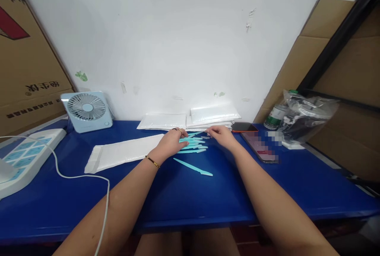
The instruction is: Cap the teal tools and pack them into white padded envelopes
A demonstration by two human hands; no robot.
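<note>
Several turquoise eyebrow razors [194, 146] lie in a loose bunch on the blue table. My left hand [173, 143] is over their left ends, thumb and fingers curled round some of the handles. At the upper right of the bunch, my right hand [221, 135] pinches the end of a thin turquoise razor between thumb and forefinger. Small clear pieces lie just below those fingertips, too small to make out. One separate razor [192, 167] lies nearer the front. A long white packet [124, 154] is left of my left hand, partly behind it.
White packets [212, 114] are stacked against the wall. Two phones [259, 147] lie right of my right hand, near a bottle [275, 116] and a clear plastic bag [305, 115]. At left are a blue fan [88, 109], a power strip [29, 159] and a white cable [107, 192] crossing my left forearm.
</note>
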